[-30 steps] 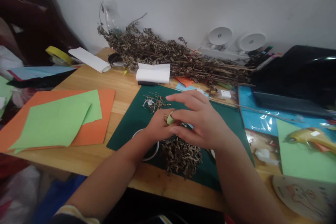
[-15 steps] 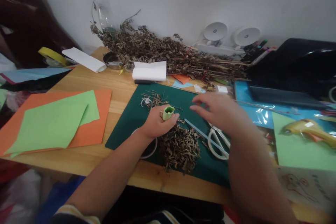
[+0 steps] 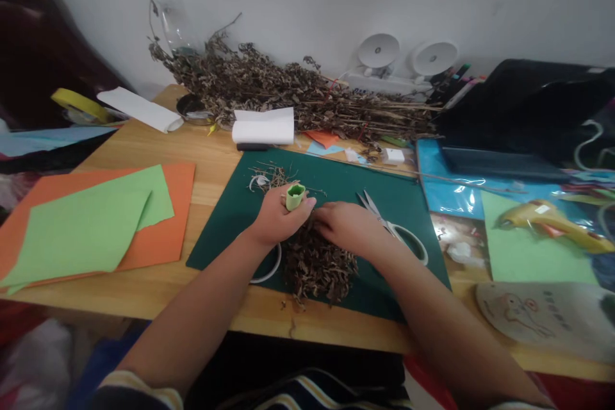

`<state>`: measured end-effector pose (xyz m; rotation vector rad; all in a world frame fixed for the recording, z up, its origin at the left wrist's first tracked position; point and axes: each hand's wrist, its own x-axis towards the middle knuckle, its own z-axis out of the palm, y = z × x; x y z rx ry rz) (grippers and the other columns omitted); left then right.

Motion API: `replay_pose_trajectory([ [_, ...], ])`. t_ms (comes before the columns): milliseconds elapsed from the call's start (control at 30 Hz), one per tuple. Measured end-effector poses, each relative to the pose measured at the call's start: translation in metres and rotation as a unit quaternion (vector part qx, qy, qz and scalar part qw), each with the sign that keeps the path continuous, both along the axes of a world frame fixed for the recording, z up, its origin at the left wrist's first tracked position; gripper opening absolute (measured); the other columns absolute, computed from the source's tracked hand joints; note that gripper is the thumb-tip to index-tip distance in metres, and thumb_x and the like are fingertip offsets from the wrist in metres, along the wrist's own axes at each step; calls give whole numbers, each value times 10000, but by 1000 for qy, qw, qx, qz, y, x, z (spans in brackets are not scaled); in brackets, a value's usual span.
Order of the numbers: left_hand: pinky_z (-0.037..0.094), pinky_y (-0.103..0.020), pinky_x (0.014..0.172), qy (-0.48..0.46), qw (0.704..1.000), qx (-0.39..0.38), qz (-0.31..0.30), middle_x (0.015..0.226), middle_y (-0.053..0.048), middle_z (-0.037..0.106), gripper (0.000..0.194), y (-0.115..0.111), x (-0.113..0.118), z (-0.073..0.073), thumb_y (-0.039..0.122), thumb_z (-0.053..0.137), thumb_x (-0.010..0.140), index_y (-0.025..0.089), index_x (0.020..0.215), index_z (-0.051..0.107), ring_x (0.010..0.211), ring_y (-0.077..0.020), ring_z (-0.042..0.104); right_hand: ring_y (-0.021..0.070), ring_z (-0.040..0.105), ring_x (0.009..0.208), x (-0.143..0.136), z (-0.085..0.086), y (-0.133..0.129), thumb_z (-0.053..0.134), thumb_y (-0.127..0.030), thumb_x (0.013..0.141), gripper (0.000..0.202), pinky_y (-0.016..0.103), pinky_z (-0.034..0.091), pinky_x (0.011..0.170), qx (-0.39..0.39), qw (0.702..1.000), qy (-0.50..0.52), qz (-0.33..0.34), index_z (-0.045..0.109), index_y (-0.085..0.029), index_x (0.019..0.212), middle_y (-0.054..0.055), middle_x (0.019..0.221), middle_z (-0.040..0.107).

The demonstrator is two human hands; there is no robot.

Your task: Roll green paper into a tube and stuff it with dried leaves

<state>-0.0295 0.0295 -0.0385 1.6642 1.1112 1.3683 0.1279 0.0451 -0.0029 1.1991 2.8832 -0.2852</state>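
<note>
My left hand (image 3: 281, 216) is closed around a small green paper tube (image 3: 295, 197), held upright with its open end toward me. Dried leaves (image 3: 323, 272) lie in a heap on the green cutting mat (image 3: 225, 218). At the top of that heap, the fingers of my right hand (image 3: 343, 224) are curled together into the leaves; their tips are partly hidden. White-handled scissors (image 3: 408, 240) lie with blades apart, just right of my right hand. A white ring (image 3: 271, 272) shows partly beneath my left forearm. Thin stems (image 3: 273, 174) are scattered behind my left hand.
Green paper (image 3: 86, 224) overlaps orange paper (image 3: 185, 205) at left. Bundled dried plants (image 3: 288, 86) stretch along the wall behind a white paper roll (image 3: 263, 130). On the right are a yellow glue gun (image 3: 548, 214), a pouch with a drawing (image 3: 538, 314) and a dark laptop (image 3: 523, 115).
My right hand has come down and left, from above the mat onto the leaf heap, its fingers closing. The left hand keeps the green paper tube. The view has shifted slightly.
</note>
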Motion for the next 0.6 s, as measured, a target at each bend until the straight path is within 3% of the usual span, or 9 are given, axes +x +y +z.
replay_pose_trajectory([
  [100,327,-229,463,17,1000,-2,-2,462,50,402,293,-1,0,3,319,493,751,188,535,344,443,-83,397,154,594,771,9,13,10,452,-224,802,173,253,433,642,7,998,62,-14,611,-204,866,29,832,650],
  [167,315,-223,448,32,999,-6,-9,454,52,398,304,-1,0,5,320,495,745,188,528,329,432,-79,384,136,590,740,12,25,15,457,-237,809,168,247,449,634,10,986,162,-35,604,-195,879,24,832,647],
  [267,301,-216,427,49,999,-5,-10,443,54,394,306,-2,-2,8,314,494,736,187,517,323,415,-74,366,109,576,618,6,41,15,520,-251,775,129,233,465,557,-18,918,394,-49,603,-185,848,9,766,637],
  [333,302,-213,423,62,998,3,-3,443,52,400,295,-1,-3,8,308,487,737,182,511,345,413,-74,369,103,585,621,-4,48,12,540,-226,761,109,228,477,556,-35,873,486,-24,603,-195,844,-2,764,639],
  [400,308,-210,426,78,997,17,1,453,46,415,272,0,-3,7,295,476,740,176,517,377,420,-76,382,104,601,678,-16,51,8,543,-184,755,103,221,487,590,-18,862,506,2,605,-206,835,-9,788,651],
  [600,352,-225,472,96,994,60,-3,457,37,424,187,2,-3,3,258,465,695,176,538,405,452,-94,403,103,616,740,-39,48,4,542,-120,749,121,204,492,637,107,876,470,27,603,-196,821,-12,798,676],
])
